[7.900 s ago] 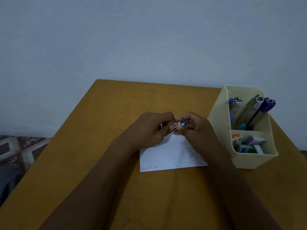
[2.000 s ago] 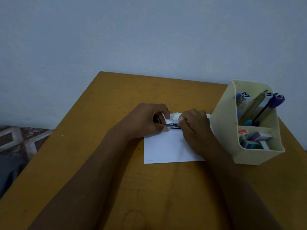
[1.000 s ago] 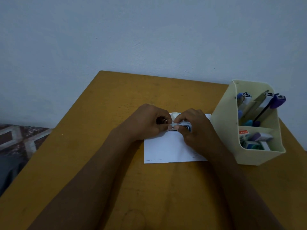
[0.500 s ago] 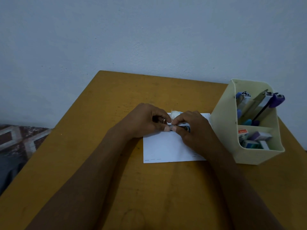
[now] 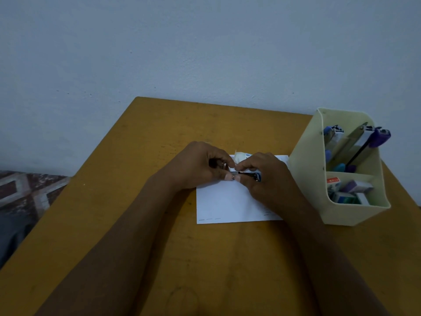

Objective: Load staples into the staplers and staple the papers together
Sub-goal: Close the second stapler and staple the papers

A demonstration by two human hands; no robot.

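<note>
A small blue stapler (image 5: 249, 176) lies horizontally between both my hands, just above the white paper (image 5: 227, 204) on the wooden table (image 5: 141, 224). My left hand (image 5: 200, 165) pinches its left metal end with thumb and forefinger. My right hand (image 5: 266, 176) wraps the blue right end. A small white staple box (image 5: 242, 155) peeks out behind my fingers on the paper's far edge. Whether staples sit inside the stapler is hidden by my fingers.
A cream plastic organiser (image 5: 307, 169) stands at the right, touching the paper's corner. Its back compartment holds more staplers (image 5: 362, 142); its front one holds small staple boxes (image 5: 350, 190). A wall rises behind the table; a patterned floor shows at the left.
Both hands have stayed together over the paper's top. My fingers shifted along the stapler and my right hand now covers more of its blue end. The paper and organiser have not moved.
</note>
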